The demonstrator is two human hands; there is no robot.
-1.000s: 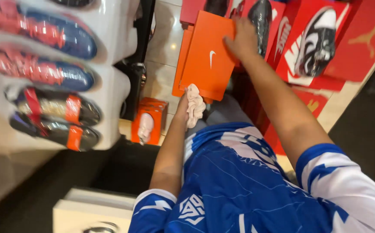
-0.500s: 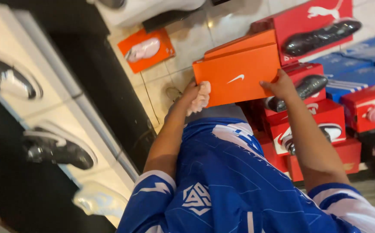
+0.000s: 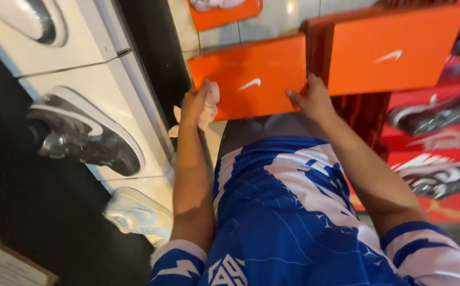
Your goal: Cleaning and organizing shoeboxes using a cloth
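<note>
Both hands pinch a flat orange cardboard shoebox (image 3: 251,79) at mid-scene, left hand (image 3: 195,103) also clutching crumpled white paper (image 3: 209,106), right hand (image 3: 312,100) on its right edge beside a second orange box (image 3: 394,53); the paper-padded grip could slip.

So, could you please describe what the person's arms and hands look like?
Both arms are bare from the short sleeves down. The left sleeve and right sleeve are blue with white bands and jagged white marks. The left hand and right hand wear no gloves.

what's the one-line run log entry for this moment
left hand: grips orange shoebox edge, plus pale cloth | right hand: grips box's other edge
</note>
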